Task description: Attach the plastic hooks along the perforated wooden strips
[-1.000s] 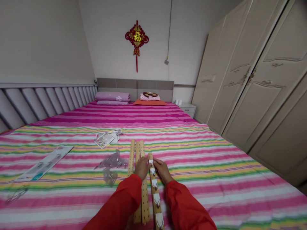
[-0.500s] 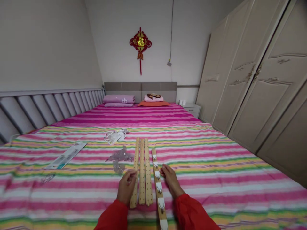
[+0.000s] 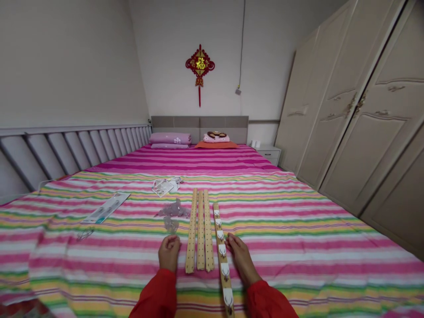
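My left hand [image 3: 169, 252] is over the bedspread, left of three pale wooden strips [image 3: 200, 238] with rows of small holes. Its fingers are curled in, and what they hold, if anything, is hidden. To the right of those strips lies another wooden strip [image 3: 224, 259], bearing several white square hooks [image 3: 225, 270] in a row. My right hand [image 3: 241, 258] is along this strip's right edge, fingers partly stretched and a little apart, nothing visible in them. Whether its fingertips touch the strip, I cannot tell. Crumpled clear plastic pieces [image 3: 174, 212] are just beyond my left hand.
A striped bedspread [image 3: 109, 265] covers the bed. On it lie a hook packaging card [image 3: 107, 207], a small wire-like bundle [image 3: 85, 233] and white wrappers [image 3: 166, 186]. Folded bedding [image 3: 170, 138] is by the headboard [image 3: 225, 123]. A wardrobe [image 3: 357, 132] stands at right.
My left hand has moved away from the leftmost wooden strip to the left. My right hand stays beside the hook strip. The whole view has shifted slightly.
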A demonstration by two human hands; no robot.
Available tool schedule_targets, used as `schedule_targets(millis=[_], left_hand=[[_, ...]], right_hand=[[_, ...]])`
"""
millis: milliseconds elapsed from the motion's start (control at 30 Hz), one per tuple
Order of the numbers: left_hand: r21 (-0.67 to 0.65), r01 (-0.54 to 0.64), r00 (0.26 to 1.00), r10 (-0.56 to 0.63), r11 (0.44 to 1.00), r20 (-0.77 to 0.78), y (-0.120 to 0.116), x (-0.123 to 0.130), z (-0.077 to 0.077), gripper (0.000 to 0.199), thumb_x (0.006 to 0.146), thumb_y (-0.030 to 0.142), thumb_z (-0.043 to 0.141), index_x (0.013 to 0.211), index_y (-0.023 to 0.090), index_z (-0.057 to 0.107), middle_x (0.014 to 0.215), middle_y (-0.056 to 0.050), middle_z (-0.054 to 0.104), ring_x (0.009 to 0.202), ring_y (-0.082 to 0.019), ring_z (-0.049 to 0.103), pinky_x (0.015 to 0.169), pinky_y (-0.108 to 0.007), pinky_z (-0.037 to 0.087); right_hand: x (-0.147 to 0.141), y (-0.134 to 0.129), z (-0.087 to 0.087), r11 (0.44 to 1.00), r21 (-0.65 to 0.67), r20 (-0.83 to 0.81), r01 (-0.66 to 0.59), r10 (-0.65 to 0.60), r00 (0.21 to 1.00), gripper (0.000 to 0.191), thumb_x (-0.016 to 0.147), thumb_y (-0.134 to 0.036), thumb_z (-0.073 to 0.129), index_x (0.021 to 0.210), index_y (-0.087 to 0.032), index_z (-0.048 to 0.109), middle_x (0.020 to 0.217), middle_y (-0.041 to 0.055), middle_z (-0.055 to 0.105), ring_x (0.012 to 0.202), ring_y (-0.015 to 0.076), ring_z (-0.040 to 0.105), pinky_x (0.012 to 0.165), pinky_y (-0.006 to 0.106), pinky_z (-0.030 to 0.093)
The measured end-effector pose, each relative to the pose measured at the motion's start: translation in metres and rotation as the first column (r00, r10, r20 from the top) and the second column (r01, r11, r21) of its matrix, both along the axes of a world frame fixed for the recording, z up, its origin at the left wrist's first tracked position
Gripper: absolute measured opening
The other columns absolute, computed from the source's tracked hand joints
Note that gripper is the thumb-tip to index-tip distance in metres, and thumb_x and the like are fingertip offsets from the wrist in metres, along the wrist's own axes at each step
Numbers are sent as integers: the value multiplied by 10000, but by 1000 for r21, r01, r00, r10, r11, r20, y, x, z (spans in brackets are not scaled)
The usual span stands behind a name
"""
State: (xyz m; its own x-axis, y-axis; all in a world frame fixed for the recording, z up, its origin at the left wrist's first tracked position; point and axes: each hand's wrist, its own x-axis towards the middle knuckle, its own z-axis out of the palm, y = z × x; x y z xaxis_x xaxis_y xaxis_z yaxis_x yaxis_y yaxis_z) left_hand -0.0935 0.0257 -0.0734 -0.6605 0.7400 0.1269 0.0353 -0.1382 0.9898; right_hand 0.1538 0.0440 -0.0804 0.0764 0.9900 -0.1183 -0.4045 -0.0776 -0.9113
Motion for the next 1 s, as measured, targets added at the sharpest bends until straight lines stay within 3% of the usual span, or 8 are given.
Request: schedule_targets(millis=[100, 167, 400, 600, 667, 733, 833, 1000], left_hand=[[4, -146, 987, 146, 989, -67, 5, -9, 7, 366, 546, 430, 652, 788, 170, 565, 616, 39, 568, 528, -118, 537, 565, -274, 457], [-6, -180, 975, 177, 984, -133, 10, -15, 9, 396, 533, 443, 651, 808, 167, 579, 675, 36, 558, 517, -103, 504, 566, -279, 447], [-42, -127, 959, 112, 991, -262, 18, -21, 10, 337, 545, 471, 644, 679, 162, 643, 681, -13, 568, 565, -136, 503, 604, -312, 460], [129, -3, 945, 45, 992, -325, -2, -11, 29, 377, 574, 538, 689, 684, 177, 682, 826, -58, 619, 706, -165, 571, 615, -290, 494], [106, 41, 970, -14, 994, -244, -4, -11, 32, 364, 539, 507, 731, 674, 173, 684, 826, -62, 644, 741, -171, 592, 615, -276, 495], [20, 58, 998, -57, 998, -39, -1, -14, 31, 375, 485, 456, 778, 691, 159, 679, 749, -48, 664, 670, -156, 596, 571, -264, 486], [-49, 83, 956, -65, 995, 285, 5, -18, 28, 380, 450, 333, 820, 740, 149, 658, 672, -17, 677, 576, -120, 589, 523, -234, 468], [-40, 187, 886, -150, 982, 438, 4, -21, 30, 215, 583, 166, 759, 759, 164, 635, 730, -22, 707, 670, -120, 658, 588, -211, 498]], right_hand=[[1, -2, 1, 1000, 2, -20, 1, -1, 1000, 464, 568, -469, 792, 925, -182, 718, 837, 42, 716, 842, 219, 645, 816, 342, 508], [0, -2, 2, 1000, 6, -26, 9, -9, 1000, 450, 563, -473, 795, 902, -187, 721, 830, 41, 713, 837, 222, 647, 805, 342, 515], [1, -5, 3, 1000, 14, -24, 12, -12, 1000, 455, 599, -486, 781, 930, -181, 714, 811, 40, 714, 813, 205, 646, 797, 328, 516], [2, -6, 4, 1000, -7, -67, 12, -12, 998, 449, 590, -443, 803, 932, -169, 709, 806, 39, 717, 776, 190, 646, 792, 329, 512], [2, -6, 6, 1000, -19, -80, 10, -12, 997, 422, 587, -410, 810, 917, -167, 711, 795, 42, 717, 758, 186, 649, 777, 325, 516], [3, -6, 8, 1000, -31, -85, 6, -8, 996, 391, 581, -381, 816, 890, -165, 714, 777, 45, 716, 743, 185, 654, 753, 320, 521], [5, -5, 12, 999, -53, -88, 1, -6, 996, 346, 573, -357, 815, 843, -164, 715, 747, 46, 708, 703, 181, 654, 693, 306, 526], [5, -7, 29, 996, -92, -27, 7, -9, 1000, 325, 555, -380, 812, 755, -152, 696, 633, 36, 674, 537, 145, 596, 490, 257, 463]])
